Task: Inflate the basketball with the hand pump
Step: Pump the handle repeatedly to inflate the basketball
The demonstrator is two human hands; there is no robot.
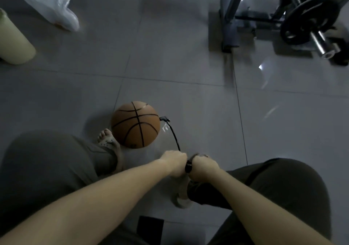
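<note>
Down between the person's knees, the left hand point(175, 162) and right hand point(203, 166) are sitting side by side, fingers of both curling tight around the black pump handle point(188, 166), which is only peeking out between the two fists. The pump barrel underneath is hidden, so I can't tell whether the stroke is going up or down. A thin black hose point(174, 137) is running from right by the left knuckles out to a connector point(165, 120) that's touching the right side of the basketball point(135, 124). The ball is resting on the grey tiled floor point(188, 93), just beside a sandalled foot point(107, 137). It's looking pretty round, no obvious dents. My guess is that the hookup is done and pumping is underway, but how much more air it's needing you can't judge by eye. Pulling the needle out is yet to come. Farther off, a white plastic bag point(54, 8) and a pale cylinder point(13, 40) are lying on the left, and a barbell plate point(309, 20) is sitting on the right.
</note>
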